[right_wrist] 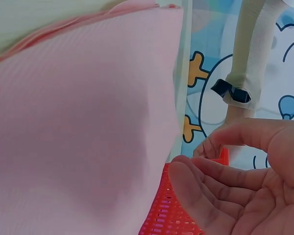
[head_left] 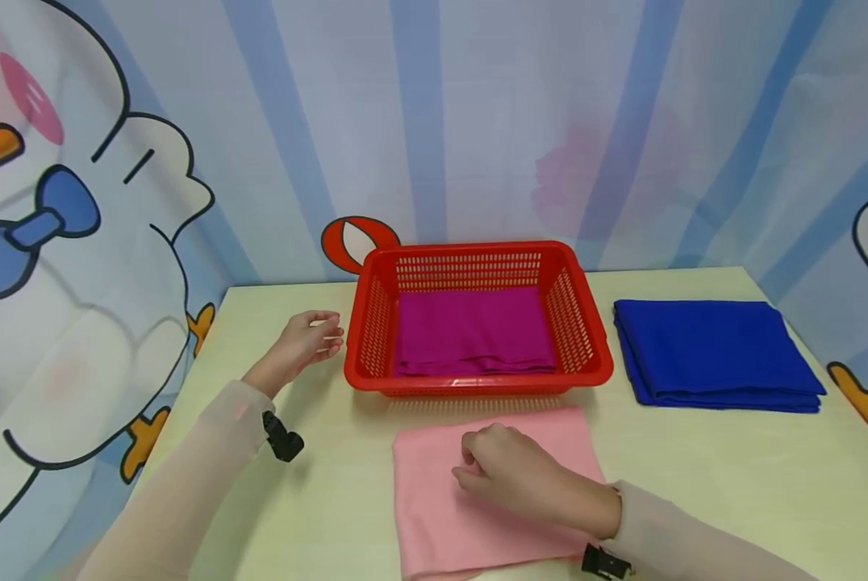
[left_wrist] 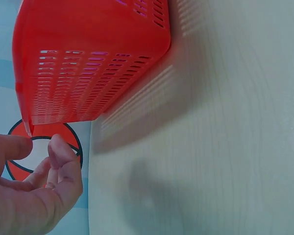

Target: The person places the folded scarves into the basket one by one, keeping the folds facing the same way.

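Note:
A red plastic basket (head_left: 477, 381) with slotted sides stands on the table, a folded magenta cloth (head_left: 473, 331) lying inside. Just off its left rim is my left hand (head_left: 305, 343), fingers loosely bent and holding nothing; the left wrist view has the thumb (left_wrist: 17, 147) close to the rim corner. My right hand (head_left: 510, 472) hovers over a folded pink cloth (head_left: 434, 516) in front of the basket. Its fingers are loosely bent, with nothing between them in the right wrist view, where the pink cloth (right_wrist: 88, 117) spreads beside the hand (right_wrist: 235, 181).
A folded blue cloth (head_left: 710, 351) lies to the right of the basket on the pale wooden table (head_left: 318, 500). Behind the table hangs a cartoon-printed backdrop (head_left: 492, 121), right at the back edge. Each sleeve carries a black wrist camera (head_left: 283, 436).

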Demonstrator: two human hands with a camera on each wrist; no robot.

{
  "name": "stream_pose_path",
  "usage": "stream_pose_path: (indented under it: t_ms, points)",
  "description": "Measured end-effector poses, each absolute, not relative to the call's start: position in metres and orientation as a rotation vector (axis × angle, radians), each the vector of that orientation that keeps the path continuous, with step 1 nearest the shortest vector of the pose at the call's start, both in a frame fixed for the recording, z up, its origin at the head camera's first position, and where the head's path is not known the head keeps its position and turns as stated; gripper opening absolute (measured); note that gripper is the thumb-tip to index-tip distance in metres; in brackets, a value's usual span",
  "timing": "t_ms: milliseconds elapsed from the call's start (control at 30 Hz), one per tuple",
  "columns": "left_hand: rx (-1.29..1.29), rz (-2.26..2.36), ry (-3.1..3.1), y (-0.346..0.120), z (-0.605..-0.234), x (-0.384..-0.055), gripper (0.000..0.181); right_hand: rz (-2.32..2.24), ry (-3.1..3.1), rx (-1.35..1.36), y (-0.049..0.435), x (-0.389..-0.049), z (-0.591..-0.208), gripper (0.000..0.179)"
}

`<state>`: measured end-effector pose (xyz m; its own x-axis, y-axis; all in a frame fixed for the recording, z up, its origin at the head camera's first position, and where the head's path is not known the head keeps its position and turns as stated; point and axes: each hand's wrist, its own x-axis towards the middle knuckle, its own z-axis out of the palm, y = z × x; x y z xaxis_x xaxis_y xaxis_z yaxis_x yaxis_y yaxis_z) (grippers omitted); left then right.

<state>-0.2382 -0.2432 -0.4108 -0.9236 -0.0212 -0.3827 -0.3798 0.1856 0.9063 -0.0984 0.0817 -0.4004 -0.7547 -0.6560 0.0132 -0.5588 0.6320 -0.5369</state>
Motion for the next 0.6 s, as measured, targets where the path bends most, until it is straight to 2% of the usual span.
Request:
stream_pose_path:
  t_ms: [200, 600]
  points:
    - [-0.394, 1.765, 2.189, -0.245, -0.414, -0.233, 0.051, -0.780, 2.698, -0.959, 0.090, -0.099, -0.397, 0.026]
    - [-0.366, 1.727, 2.171, -0.250, -0.419, -0.217, 0.052, -0.873, 2.687, -0.873, 0.112, -0.098, -0.399, 0.017]
